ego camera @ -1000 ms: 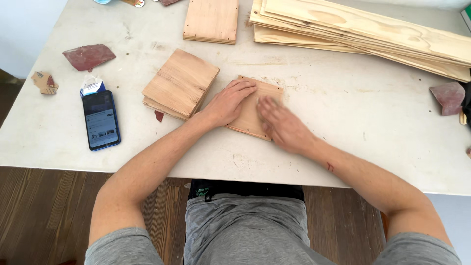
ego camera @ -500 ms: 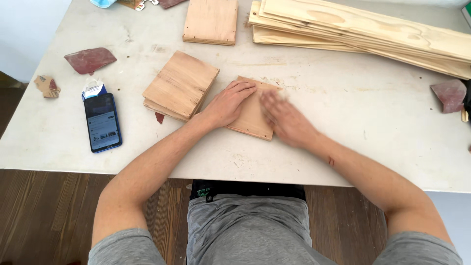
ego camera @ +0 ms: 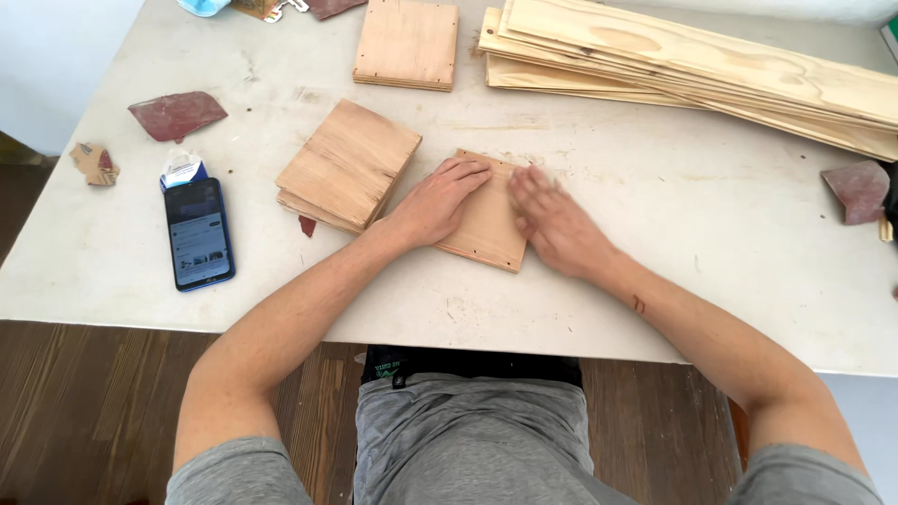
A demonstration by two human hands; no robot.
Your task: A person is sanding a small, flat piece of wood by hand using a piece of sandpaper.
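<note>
On the far left of the pale grey tabletop (ego camera: 112,271), a torn reddish-brown sheet of sandpaper (ego camera: 176,114) is lying above a dark rectangular smartphone with a blue edge (ego camera: 198,234), which is resting face up near the front edge. Further right, a small stack of square light-wood boards (ego camera: 346,166) is sitting at a tilt, and behind it a single square pale wooden panel (ego camera: 407,43) is lying flat near the back edge. Just right of the stack, the person's left hand (ego camera: 438,198) is pressing flat, palm down with fingers together, on a thin rectangular light-wood piece (ego camera: 488,224), which is lying flat at the middle of the table, close to the person. The right hand (ego camera: 554,223) is resting palm down on that piece's right edge, fingers slightly spread; it is blurred, so whether it is holding anything beneath it cannot be told. Beyond it, a pile of long pale pine planks (ego camera: 692,65) is stretching along the back right, and another reddish-brown scrap of sandpaper (ego camera: 856,190) is sitting at the far right edge.
</note>
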